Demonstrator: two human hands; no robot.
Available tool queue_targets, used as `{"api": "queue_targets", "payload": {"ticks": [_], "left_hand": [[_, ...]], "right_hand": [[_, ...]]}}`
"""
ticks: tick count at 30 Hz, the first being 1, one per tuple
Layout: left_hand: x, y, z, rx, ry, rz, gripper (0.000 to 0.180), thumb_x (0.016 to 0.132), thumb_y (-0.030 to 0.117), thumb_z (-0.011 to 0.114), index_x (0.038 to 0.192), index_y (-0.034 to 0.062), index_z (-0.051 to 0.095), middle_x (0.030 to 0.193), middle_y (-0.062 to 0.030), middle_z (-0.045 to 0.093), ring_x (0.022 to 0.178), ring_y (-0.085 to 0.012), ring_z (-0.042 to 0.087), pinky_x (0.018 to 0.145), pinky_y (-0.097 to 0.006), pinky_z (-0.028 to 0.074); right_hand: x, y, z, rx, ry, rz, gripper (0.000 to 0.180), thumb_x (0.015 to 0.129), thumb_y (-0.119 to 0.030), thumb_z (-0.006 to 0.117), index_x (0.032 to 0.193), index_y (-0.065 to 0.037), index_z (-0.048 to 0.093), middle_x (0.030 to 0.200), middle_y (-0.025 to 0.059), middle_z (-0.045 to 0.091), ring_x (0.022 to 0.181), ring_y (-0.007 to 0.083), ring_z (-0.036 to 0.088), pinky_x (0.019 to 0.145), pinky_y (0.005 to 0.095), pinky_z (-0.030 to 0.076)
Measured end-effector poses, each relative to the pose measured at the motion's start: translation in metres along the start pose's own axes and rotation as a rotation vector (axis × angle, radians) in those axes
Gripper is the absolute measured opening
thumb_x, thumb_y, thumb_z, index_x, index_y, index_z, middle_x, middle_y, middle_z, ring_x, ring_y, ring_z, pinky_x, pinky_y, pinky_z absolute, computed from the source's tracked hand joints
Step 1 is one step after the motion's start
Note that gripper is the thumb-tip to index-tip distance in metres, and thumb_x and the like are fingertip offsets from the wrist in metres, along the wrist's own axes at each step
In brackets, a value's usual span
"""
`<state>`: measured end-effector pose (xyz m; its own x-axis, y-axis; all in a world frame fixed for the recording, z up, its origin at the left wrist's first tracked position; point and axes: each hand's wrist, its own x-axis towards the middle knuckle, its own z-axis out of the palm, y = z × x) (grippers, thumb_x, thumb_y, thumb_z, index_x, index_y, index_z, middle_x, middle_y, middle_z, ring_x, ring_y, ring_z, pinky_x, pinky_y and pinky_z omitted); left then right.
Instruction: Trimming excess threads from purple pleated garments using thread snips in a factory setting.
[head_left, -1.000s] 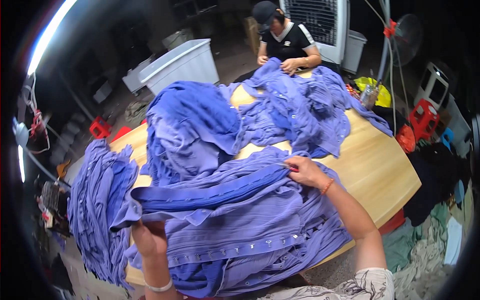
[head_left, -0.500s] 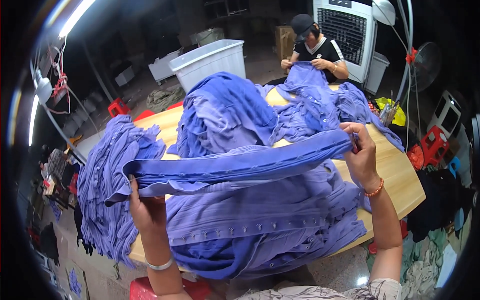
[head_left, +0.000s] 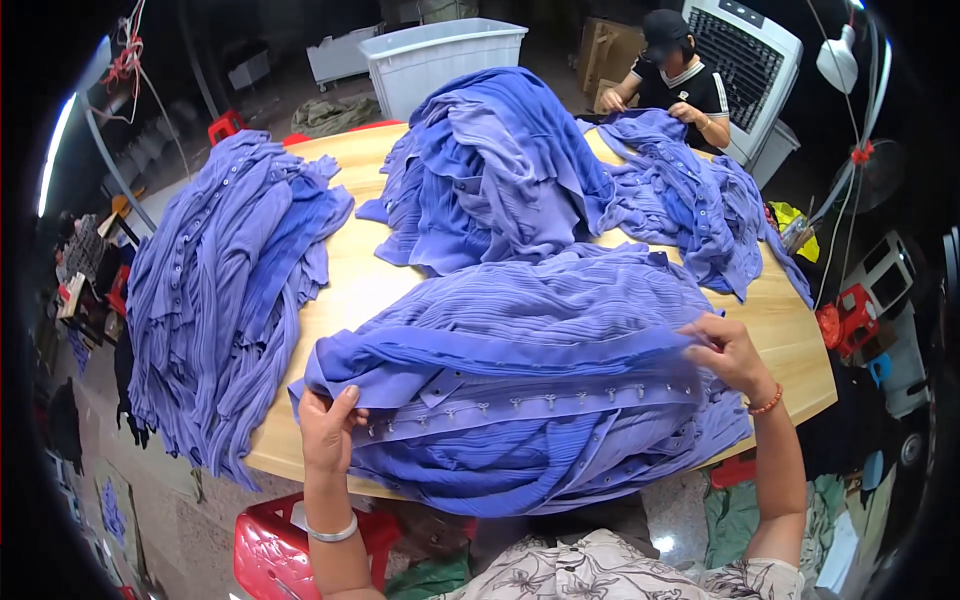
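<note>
A purple ribbed, buttoned garment [head_left: 530, 349] lies lengthwise across a heap of like garments [head_left: 480, 455] at the front of the table, its darker band facing up. My left hand [head_left: 331, 428] is closed at the garment's left end, thumb on the near side and fingers partly hidden by cloth. My right hand [head_left: 735, 355], with an orange bead bracelet, pinches the band's right end; its fingertips are slightly blurred. Just below the band runs a strip with a row of small metal pieces [head_left: 515, 403] on a garment of the heap.
Purple garments hang over the wooden table's [head_left: 345, 285] left edge in a pile [head_left: 215, 290]; a taller heap [head_left: 495, 170] stands mid-table. Across the table, a person [head_left: 690, 85] handles more purple cloth [head_left: 690, 200]. A white bin [head_left: 445, 70] stands behind, a red stool [head_left: 275, 550] near my left.
Both hands have come down, lowering the garment from the air onto the front heap. The view has shifted, showing more of the table front. The other person's hands are lower, with their cloth.
</note>
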<state>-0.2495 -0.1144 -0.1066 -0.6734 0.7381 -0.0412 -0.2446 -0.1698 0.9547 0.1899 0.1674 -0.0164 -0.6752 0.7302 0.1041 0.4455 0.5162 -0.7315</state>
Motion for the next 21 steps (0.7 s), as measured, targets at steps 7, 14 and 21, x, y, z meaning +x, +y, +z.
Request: {"api": "queue_targets", "payload": {"ticks": [7, 14, 21], "left_hand": [[0.008, 0.001, -0.009, -0.048, -0.004, 0.009, 0.041, 0.093, 0.009, 0.07, 0.129, 0.0029, 0.052, 0.096, -0.0043, 0.066, 0.065, -0.0098, 0.06, 0.055, -0.022, 0.051], [0.015, 0.003, 0.001, -0.098, 0.015, 0.065, 0.037, 0.095, 0.01, 0.066, 0.129, 0.0036, 0.054, 0.102, -0.0026, 0.067, 0.077, -0.0084, 0.063, 0.059, -0.02, 0.051], [0.03, 0.019, 0.01, -0.102, 0.017, 0.173, 0.025, 0.097, 0.004, 0.06, 0.121, 0.0051, 0.06, 0.105, -0.0033, 0.068, 0.083, -0.0106, 0.065, 0.071, -0.025, 0.053]], "right_hand": [[-0.011, -0.026, 0.008, -0.055, 0.012, 0.194, 0.023, 0.08, -0.01, 0.081, 0.097, 0.002, 0.071, 0.075, -0.0001, 0.058, 0.069, 0.0078, 0.05, 0.065, 0.0253, 0.042], [-0.004, -0.032, 0.01, -0.243, 0.016, 0.148, 0.026, 0.078, -0.01, 0.082, 0.097, 0.0, 0.067, 0.083, 0.006, 0.064, 0.075, 0.0134, 0.058, 0.069, 0.0288, 0.047], [0.035, -0.029, -0.033, -0.341, 0.34, -0.111, 0.012, 0.082, 0.003, 0.059, 0.093, -0.003, 0.059, 0.076, 0.005, 0.056, 0.068, 0.012, 0.054, 0.063, 0.0278, 0.045]]}}
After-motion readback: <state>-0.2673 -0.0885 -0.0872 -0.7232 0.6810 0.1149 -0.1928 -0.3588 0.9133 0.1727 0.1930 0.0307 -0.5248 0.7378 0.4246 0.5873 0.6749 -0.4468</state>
